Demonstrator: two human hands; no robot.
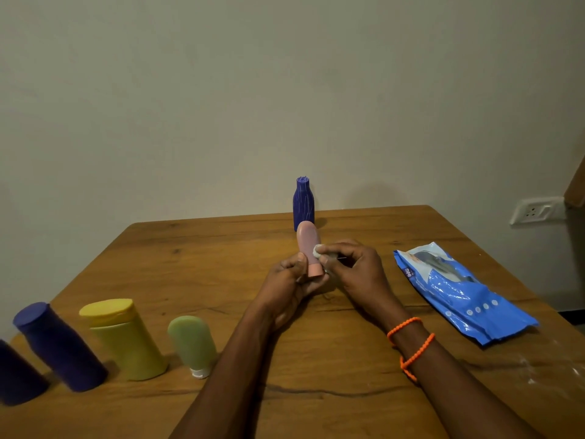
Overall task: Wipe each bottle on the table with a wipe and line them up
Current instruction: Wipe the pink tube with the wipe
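While the pink bottle (307,240) is being held cap-down above the middle of the bench (221,248), the left hand (292,280) is curling its fingers around the bottle's lower end, near the pink cap. Just beside that bottle, the right hand (351,267) is pinching a small white wipe (317,250) against the bottle's side, fingers bent around the wad. Two orange beaded bands (411,343) are sitting on the right wrist.

Directly behind the pink bottle, a ribbed blue bottle (304,201) is standing upright at the bench's far edge, close to the wall. To the right of the pink bottle, well apart from it, a blue wipe packet (459,289) is lying flat on the bench.

Nearer the camera and to the left of the pink bottle, a row is forming along the bench's near edge: a green bottle (191,343) resting on its white cap, then a yellow bottle (125,340), then a dark purple bottle (60,346), and another dark purple bottle (17,375) partly cut off by the frame's left edge. They are standing just beside one another without touching.
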